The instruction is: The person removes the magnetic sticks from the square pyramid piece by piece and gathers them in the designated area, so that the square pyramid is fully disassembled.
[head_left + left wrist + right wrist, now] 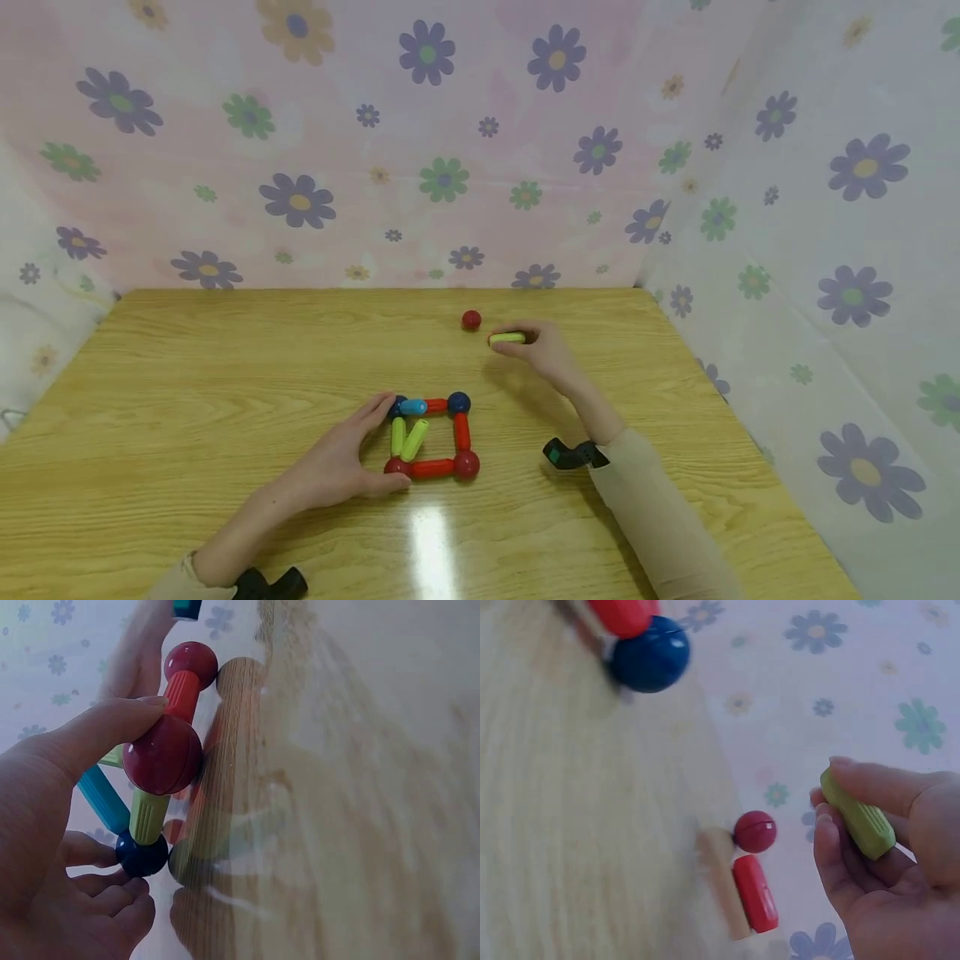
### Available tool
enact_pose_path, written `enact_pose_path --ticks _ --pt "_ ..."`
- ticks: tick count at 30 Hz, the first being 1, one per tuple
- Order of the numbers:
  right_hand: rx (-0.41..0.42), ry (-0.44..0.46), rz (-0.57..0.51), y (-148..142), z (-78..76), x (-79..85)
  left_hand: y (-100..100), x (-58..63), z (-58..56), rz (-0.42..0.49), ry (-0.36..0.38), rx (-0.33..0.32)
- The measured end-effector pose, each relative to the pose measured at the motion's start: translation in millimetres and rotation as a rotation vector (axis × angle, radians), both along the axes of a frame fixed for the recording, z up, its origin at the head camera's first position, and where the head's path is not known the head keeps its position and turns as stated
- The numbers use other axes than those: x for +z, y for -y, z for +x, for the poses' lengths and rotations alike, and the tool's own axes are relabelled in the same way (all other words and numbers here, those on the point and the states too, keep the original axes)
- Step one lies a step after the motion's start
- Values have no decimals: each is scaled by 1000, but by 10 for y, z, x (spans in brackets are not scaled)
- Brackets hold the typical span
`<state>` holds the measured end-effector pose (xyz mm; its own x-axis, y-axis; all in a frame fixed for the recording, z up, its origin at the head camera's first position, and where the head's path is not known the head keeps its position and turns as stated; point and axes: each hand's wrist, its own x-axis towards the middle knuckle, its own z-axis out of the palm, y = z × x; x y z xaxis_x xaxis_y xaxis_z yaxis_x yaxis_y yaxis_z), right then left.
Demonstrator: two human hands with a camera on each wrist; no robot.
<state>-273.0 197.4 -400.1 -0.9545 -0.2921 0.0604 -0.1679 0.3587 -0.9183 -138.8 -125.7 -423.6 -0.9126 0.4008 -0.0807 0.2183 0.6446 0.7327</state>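
Note:
A square of magnetic rods and balls (462, 432) lies on the table. Its far corners are blue balls (459, 403), its near ones red balls (467, 465). Red rods form three sides, a yellow-green rod (398, 437) the left one. From the left corners rise a light-blue rod (412, 407) and another yellow-green rod (415, 440). My left hand (337, 462) holds the square's left side, thumb at the near red ball (163, 755), fingers at the far blue ball (142, 853). To the far right, my right hand (546, 354) pinches a loose yellow-green rod (862, 817) above the table.
A loose red ball (471, 319) sits near the table's back edge. Beside it in the right wrist view lies a red rod (755, 894), mostly hidden in the head view. Flower-patterned cloth (442, 179) hangs behind the table (225, 358) and along its sides.

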Motion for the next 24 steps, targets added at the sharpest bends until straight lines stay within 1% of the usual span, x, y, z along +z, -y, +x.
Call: enact_pose_path --ticks 3,5,9,12,19,22,24 --pt "-47 13 -27 -18 -52 3 -4 -2 1 2 0 -1" --pt "-67 7 -10 -40 -78 -26 -6 -3 -1 0 -2 -1" --pt "-69 -38 49 -106 -122 -119 -6 -8 -5 -4 -7 -2" --pt "-68 -53 66 -156 -156 -193 0 -14 -10 -4 -13 -3" --pt "-100 -24 46 -178 -184 -256 6 -23 -3 -4 -5 4" --pt "-123 -11 67 -178 -182 -269 7 -19 0 -1 -1 5" --pt "-135 -7 107 -179 -177 -276 7 -17 2 -1 1 4"
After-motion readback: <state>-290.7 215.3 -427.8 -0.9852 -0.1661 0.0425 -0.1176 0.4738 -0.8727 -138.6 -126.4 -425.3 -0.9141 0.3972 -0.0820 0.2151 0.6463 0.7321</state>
